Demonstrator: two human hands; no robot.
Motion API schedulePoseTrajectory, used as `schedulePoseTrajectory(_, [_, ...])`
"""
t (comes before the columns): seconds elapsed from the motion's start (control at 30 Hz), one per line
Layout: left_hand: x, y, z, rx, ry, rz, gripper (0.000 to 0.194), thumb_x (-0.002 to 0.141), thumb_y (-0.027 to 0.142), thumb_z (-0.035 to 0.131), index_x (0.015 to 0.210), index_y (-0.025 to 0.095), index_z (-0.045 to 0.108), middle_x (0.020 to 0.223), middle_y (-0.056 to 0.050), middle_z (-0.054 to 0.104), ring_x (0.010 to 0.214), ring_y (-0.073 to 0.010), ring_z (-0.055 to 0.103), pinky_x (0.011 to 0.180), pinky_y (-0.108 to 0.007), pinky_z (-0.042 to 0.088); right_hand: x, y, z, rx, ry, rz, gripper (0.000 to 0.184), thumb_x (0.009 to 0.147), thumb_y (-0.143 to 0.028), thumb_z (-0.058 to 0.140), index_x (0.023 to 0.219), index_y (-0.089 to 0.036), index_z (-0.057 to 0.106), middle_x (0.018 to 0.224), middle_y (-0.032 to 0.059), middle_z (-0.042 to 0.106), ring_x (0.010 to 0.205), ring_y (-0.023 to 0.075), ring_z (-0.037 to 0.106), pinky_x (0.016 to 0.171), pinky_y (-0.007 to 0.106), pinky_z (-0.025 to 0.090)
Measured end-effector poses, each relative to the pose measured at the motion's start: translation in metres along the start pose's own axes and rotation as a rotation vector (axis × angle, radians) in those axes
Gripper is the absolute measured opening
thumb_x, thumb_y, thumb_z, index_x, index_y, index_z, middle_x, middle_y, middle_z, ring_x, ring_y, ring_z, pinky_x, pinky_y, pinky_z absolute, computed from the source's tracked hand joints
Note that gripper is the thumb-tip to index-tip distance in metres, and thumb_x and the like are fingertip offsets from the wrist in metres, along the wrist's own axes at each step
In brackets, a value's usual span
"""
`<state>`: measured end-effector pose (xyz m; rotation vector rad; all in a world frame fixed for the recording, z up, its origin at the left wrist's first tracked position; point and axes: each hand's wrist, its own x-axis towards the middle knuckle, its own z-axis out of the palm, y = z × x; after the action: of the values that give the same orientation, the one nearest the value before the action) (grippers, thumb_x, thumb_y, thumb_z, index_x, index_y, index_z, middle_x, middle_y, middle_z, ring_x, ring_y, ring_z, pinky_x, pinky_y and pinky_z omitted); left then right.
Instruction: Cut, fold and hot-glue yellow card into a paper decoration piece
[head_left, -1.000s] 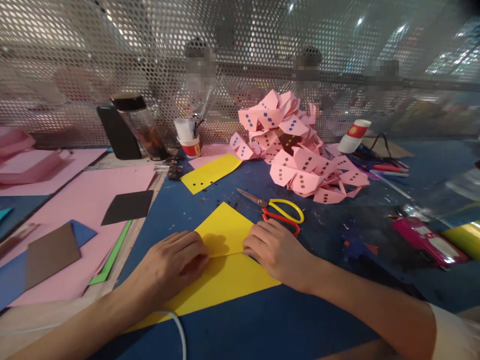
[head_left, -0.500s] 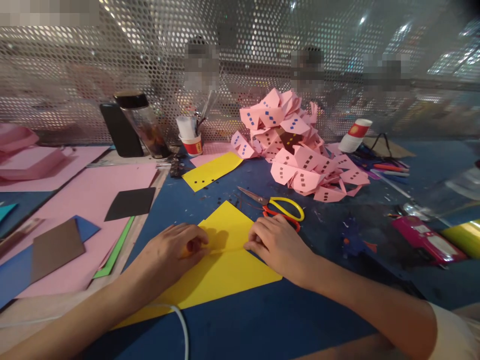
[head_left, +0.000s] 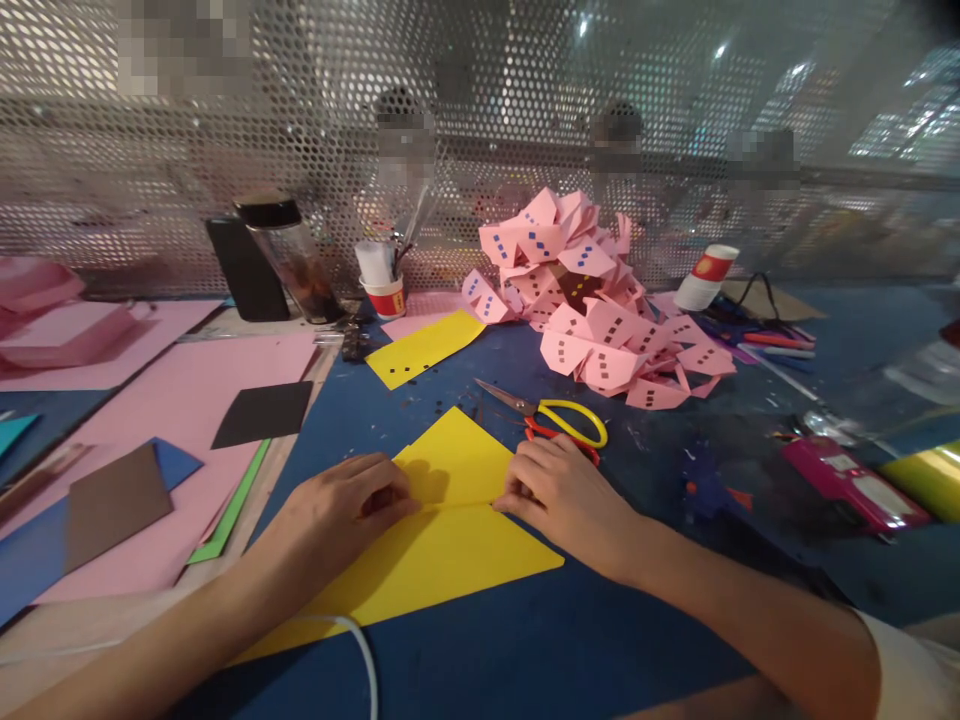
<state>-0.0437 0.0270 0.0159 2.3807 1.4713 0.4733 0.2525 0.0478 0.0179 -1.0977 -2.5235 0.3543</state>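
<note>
Yellow paper (head_left: pixel 442 555) lies on the blue tabletop in front of me, with a pointed corner facing away and a crease line running between my hands. My left hand (head_left: pixel 349 510) is closed at the crease's left end, its curled fingers on the paper. At the right end, my right hand (head_left: pixel 555 500) pinches the crease between thumb and fingers. Just beyond the right hand lie scissors (head_left: pixel 534 407) with one yellow and one red handle. A white cable (head_left: pixel 360 640) curves over the paper's near left part.
A heap of folded pink paper pieces (head_left: pixel 607 345) sits at the back. Left of it lie a yellow strip (head_left: pixel 424 348), a cup (head_left: pixel 386 298) and a bottle (head_left: pixel 292 265). Coloured sheets (head_left: pixel 161 380) cover the left side. A magenta object (head_left: pixel 851 480) and a blue tool (head_left: pixel 705 480) are rightward.
My left hand's fingers have come down and closed closer to the paper at the crease. The right hand has barely moved, and the view has tilted slightly.
</note>
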Motion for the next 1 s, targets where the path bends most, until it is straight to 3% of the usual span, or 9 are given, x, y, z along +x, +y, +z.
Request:
schedulePoseTrajectory(0.23, [-0.008,-0.004,-0.003,0.041,0.013,0.139,0.024,0.103,0.036,0.053,0.088,0.022,0.064,0.08,0.001,0.065,0.071,-0.0131,0.062,0.065,-0.023,0.043,-0.006,0.003,-0.007,0.025,-0.024,-0.043,0.016,0.096,-0.025,0.071,0.084,-0.019,0.062,0.09,-0.0004,0.065,0.092,0.0184,0.058,0.087,0.033,0.038])
schedulePoseTrajectory(0.5, [-0.013,-0.016,-0.009,0.124,-0.008,0.288,0.019,0.102,0.019,0.046,0.101,0.023,0.064,0.102,-0.003,0.067,0.088,-0.0149,0.066,0.075,-0.025,0.047,-0.007,0.002,-0.008,-0.07,-0.081,-0.072,0.013,0.102,-0.023,0.061,0.09,-0.018,0.065,0.096,0.0039,0.067,0.094,0.0206,0.06,0.086,0.036,0.045])
schedulePoseTrajectory(0.63, [-0.015,-0.015,-0.01,0.181,0.019,0.344,0.017,0.103,0.019,0.046,0.098,0.023,0.062,0.094,-0.002,0.066,0.083,-0.0154,0.065,0.073,-0.026,0.046,-0.009,0.003,-0.01,-0.101,-0.135,-0.085,0.012,0.103,-0.021,0.057,0.097,-0.018,0.067,0.1,0.0057,0.067,0.096,0.0211,0.061,0.086,0.036,0.048])
schedulePoseTrajectory(0.83, [-0.018,-0.017,-0.009,0.229,0.11,0.397,0.014,0.103,0.021,0.049,0.107,0.024,0.062,0.098,-0.002,0.069,0.084,-0.0153,0.067,0.073,-0.026,0.047,-0.01,0.004,-0.012,-0.097,-0.145,-0.113,0.014,0.104,-0.019,0.054,0.1,-0.016,0.067,0.102,0.0065,0.067,0.095,0.0207,0.062,0.08,0.034,0.05])
schedulePoseTrajectory(1.0, [-0.014,-0.021,-0.01,0.193,0.083,0.379,0.014,0.103,0.02,0.049,0.107,0.025,0.061,0.097,-0.001,0.07,0.082,-0.0131,0.069,0.071,-0.023,0.048,-0.007,0.005,-0.015,-0.079,-0.152,-0.091,0.016,0.105,-0.022,0.053,0.098,-0.017,0.066,0.101,0.0054,0.068,0.094,0.0198,0.064,0.079,0.033,0.049])
